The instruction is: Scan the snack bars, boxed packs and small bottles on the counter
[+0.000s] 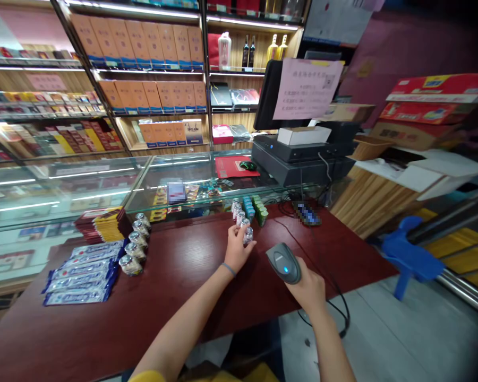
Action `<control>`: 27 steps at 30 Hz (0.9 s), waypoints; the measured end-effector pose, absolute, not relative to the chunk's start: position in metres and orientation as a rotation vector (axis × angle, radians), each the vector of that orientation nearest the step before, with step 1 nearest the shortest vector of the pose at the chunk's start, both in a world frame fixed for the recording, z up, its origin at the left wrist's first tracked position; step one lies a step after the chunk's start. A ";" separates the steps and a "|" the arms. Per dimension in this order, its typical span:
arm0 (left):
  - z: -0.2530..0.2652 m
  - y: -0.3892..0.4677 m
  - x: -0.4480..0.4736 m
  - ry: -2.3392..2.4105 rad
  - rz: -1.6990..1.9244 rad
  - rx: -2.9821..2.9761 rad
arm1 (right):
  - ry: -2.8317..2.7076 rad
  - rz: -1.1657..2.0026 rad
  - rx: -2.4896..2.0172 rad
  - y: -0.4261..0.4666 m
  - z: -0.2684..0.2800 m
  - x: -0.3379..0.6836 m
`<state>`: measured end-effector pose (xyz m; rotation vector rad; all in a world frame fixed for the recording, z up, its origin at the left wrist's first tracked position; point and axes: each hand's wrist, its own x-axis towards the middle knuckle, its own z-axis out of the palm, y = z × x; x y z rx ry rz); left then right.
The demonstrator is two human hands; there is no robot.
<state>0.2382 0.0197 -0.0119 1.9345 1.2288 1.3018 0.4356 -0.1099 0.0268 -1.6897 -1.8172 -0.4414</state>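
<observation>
My left hand reaches to the near end of a row of small white-and-purple bottles on the dark red table. Its fingers curl around the nearest small bottle, which still stands in the row. In my right hand is a grey barcode scanner, held above the table with a blue light on its top; a black cable hangs below. Close behind the bottles stand rows of small blue packs and green packs.
At left lie blue-and-white sachets, yellow packets and a row of small silver-capped jars. A glass counter runs behind. A monitor, a phone and a blue stool are to the right.
</observation>
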 end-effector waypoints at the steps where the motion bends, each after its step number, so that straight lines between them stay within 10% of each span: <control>1: -0.014 0.020 0.240 1.230 1.297 1.931 | -1.814 -0.444 -1.694 -0.110 0.026 0.437; 27: 0.003 -0.003 0.053 0.877 1.416 0.812 | -1.932 -0.446 -1.387 -0.095 0.030 0.356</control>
